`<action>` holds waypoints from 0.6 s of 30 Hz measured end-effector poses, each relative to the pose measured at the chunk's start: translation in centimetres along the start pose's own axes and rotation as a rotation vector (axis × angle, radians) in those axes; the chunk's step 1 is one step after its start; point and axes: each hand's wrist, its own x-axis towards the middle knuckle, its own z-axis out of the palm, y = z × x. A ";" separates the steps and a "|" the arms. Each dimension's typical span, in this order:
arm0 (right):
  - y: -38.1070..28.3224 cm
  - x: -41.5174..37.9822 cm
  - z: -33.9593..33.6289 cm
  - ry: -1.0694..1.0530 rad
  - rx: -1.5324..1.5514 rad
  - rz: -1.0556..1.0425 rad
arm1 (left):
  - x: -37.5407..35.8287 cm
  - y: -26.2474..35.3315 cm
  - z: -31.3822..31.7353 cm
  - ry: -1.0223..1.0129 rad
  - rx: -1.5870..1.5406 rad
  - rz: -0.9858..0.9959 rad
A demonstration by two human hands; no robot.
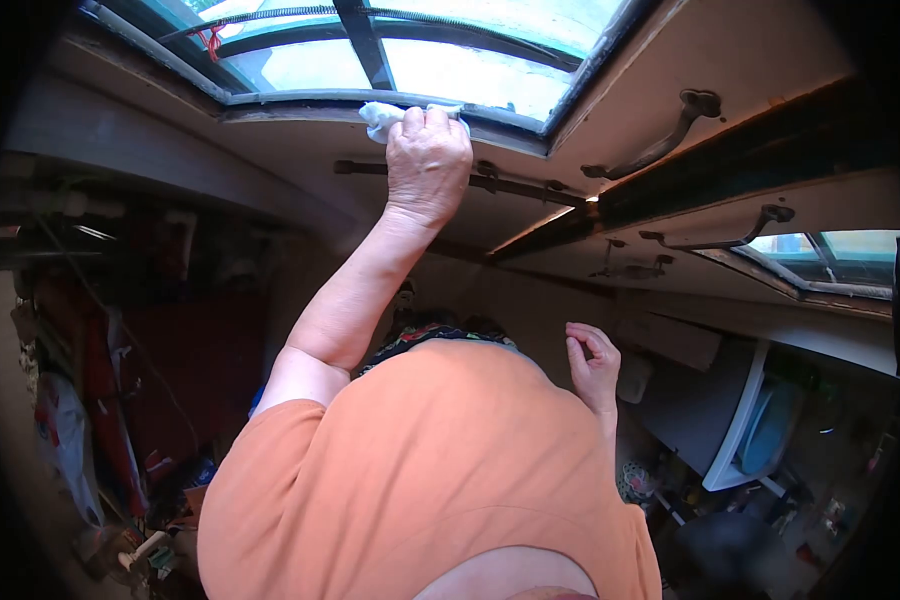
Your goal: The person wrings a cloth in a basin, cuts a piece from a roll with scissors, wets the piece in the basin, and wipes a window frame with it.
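At the top centre my left hand [430, 165] is raised, its fingers closed round a crumpled white cloth [379, 119]. The cloth touches the lower edge of a window frame [315, 100] set in a pale door. Lower down on the right, beside my orange shirt, is my right hand [594, 368]. Its fingers are loosely bent, thumb apart, with nothing visible in them. Part of the cloth is hidden behind my left knuckles.
A metal bolt [510, 185] lies just below the window. Curved handles [678, 135] project from the door panels. On the right stand a white-edged board [735, 430] and a blue basin [767, 430]. A white plastic bag [65, 440] hangs at the left.
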 end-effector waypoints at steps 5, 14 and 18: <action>0.5 -0.1 -0.5 -0.006 -0.011 -0.011 | -0.1 0.0 0.5 0.065 -0.007 0.027; 2.0 0.1 -1.0 0.006 0.037 0.019 | 0.3 0.8 -0.4 0.034 0.030 0.049; 1.9 0.9 -1.3 -0.007 0.022 0.023 | 0.1 -0.2 -0.6 0.003 -0.023 0.041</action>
